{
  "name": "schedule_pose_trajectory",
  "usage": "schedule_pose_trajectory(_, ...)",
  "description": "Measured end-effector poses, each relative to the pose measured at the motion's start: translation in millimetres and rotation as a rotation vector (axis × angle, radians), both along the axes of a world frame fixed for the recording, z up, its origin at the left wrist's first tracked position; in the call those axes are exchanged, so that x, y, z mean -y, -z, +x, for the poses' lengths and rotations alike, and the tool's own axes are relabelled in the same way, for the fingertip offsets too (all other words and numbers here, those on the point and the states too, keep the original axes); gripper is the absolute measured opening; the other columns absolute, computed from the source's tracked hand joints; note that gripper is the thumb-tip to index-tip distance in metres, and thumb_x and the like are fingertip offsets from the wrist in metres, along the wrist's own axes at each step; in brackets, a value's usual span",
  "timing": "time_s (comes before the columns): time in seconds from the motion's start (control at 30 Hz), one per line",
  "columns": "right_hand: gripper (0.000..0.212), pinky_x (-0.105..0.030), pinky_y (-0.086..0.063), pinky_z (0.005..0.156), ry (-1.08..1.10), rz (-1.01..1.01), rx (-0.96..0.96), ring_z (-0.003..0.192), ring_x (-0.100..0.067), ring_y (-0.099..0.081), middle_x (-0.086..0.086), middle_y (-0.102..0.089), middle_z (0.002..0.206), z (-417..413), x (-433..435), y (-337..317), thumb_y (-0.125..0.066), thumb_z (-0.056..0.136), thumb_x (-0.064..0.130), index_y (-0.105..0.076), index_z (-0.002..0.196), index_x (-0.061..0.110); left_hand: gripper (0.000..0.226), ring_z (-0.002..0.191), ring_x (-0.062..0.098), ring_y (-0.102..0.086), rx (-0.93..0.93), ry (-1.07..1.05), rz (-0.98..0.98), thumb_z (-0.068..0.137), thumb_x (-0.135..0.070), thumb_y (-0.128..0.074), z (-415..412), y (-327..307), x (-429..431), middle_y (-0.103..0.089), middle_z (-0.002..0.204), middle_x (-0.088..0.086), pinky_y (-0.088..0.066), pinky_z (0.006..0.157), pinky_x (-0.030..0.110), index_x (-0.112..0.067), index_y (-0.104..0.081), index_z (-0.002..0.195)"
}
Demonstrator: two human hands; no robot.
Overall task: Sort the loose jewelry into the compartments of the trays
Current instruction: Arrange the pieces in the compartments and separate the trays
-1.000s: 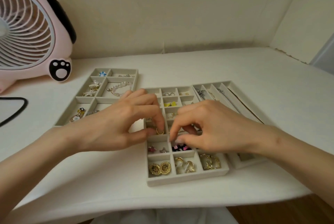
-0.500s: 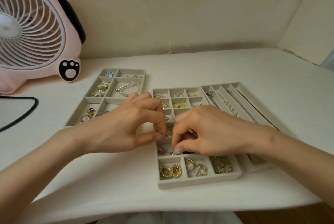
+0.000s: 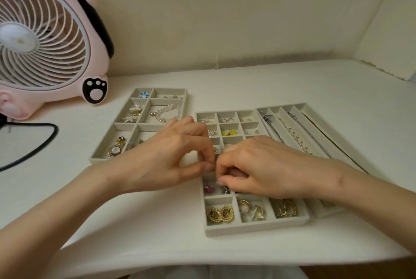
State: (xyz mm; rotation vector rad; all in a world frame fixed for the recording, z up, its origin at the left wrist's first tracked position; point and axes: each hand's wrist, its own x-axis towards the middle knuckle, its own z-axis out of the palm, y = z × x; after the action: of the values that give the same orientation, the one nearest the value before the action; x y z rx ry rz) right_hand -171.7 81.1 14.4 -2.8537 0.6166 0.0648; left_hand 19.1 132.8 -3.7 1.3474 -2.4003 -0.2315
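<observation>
Both hands meet over the middle tray (image 3: 256,230), a grey tray of small square compartments. My left hand (image 3: 166,159) pinches a small gold ring (image 3: 214,168) between thumb and forefinger; only a sliver of it shows. My right hand (image 3: 265,166) has its fingers curled, and its fingertips press on the same piece from the right. Just below them a pink stud (image 3: 209,188) lies in a compartment. The front row holds round gold earrings (image 3: 219,213), pearl earrings (image 3: 252,211) and gold hoops (image 3: 284,207). My hands hide the tray's middle rows.
A left tray (image 3: 94,159) holds a pearl bracelet, brooches and a flower pendant. The right tray (image 3: 315,213) has long slots with chains. A pink fan (image 3: 45,38) stands at the back left, its black cable (image 3: 33,150) looping over the white table. The table's front edge is close.
My hands have drawn together until their fingertips touch over the tray. The gold ring, plainly visible before, is now nearly hidden between them. The view has shifted slightly.
</observation>
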Motion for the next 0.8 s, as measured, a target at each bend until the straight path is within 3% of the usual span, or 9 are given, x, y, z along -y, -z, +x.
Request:
schedule_pose_trajectory(0.13, 0.017, -0.009, -0.031, 0.06, 0.008, 0.0, -0.01, 0.061, 0.004, -0.04, 0.017, -0.05, 0.076, 0.2, 0.2, 0.2, -0.048, 0.095, 0.039, -0.058, 0.086, 0.029, 0.016, 0.086, 0.005, -0.043, -0.066, -0.014, 0.031, 0.083, -0.047, -0.049, -0.7, -5.2, -2.4, -0.049, 0.084, -0.019, -0.03, 0.08, 0.014, -0.037, -0.061, 0.085)
schedule_pose_trajectory(0.27, 0.016, -0.011, -0.03, 0.059, 0.043, 0.009, -0.014, 0.061, 0.007, -0.043, 0.02, -0.045, 0.067, -1.1, -0.7, 0.0, -0.048, 0.095, 0.039, -0.048, 0.08, 0.034, 0.015, 0.087, 0.009, -0.045, -0.075, -0.043, 0.046, 0.082, -0.05, -0.05, -0.4, -4.6, -5.4, -0.05, 0.086, -0.018, -0.03, 0.078, 0.012, -0.038, -0.06, 0.084)
schedule_pose_trajectory(0.37, 0.017, -0.013, -0.034, 0.057, 0.129, 0.101, 0.078, 0.061, 0.002, -0.05, 0.012, -0.055, 0.064, -1.4, -0.4, -0.3, -0.051, 0.094, 0.037, -0.052, 0.077, 0.035, 0.018, 0.085, 0.007, -0.045, -0.094, -0.065, 0.029, 0.079, -0.052, -0.053, -1.5, -2.4, -8.3, -0.052, 0.086, -0.018, -0.031, 0.076, 0.011, -0.035, -0.06, 0.082)
schedule_pose_trajectory(0.5, 0.019, -0.014, -0.035, 0.052, 0.278, 0.327, 0.286, 0.049, -0.003, -0.045, 0.006, -0.054, 0.056, -2.0, 3.5, 1.1, -0.058, 0.09, 0.031, -0.062, 0.072, 0.029, 0.03, 0.079, 0.001, -0.043, -0.116, -0.119, -0.036, 0.071, -0.064, -0.057, -10.6, 1.9, -11.1, -0.052, 0.077, -0.017, -0.032, 0.071, 0.015, -0.035, -0.058, 0.074)
schedule_pose_trajectory(0.67, 0.023, -0.014, -0.038, 0.048, 0.379, 0.443, 0.383, 0.052, -0.005, -0.044, 0.004, -0.053, 0.059, -0.5, 2.9, 2.8, -0.058, 0.091, 0.026, -0.065, 0.07, 0.021, 0.036, 0.073, 0.006, -0.042, -0.064, -0.237, -0.195, 0.069, -0.066, -0.052, -24.1, 6.4, -9.3, -0.048, 0.071, -0.019, -0.039, 0.065, 0.029, -0.032, -0.062, 0.07)
schedule_pose_trajectory(0.8, 0.022, -0.025, -0.048, 0.061, 0.409, 0.474, 0.429, 0.058, -0.016, -0.054, -0.005, -0.061, 0.065, -1.9, 5.4, 3.3, -0.058, 0.091, 0.027, -0.07, 0.078, 0.014, 0.033, 0.071, 0.007, -0.04, -0.078, -0.291, -0.263, 0.072, -0.058, -0.052, -26.8, 5.4, -8.0, -0.051, 0.07, -0.015, -0.038, 0.062, 0.028, -0.028, -0.063, 0.068)
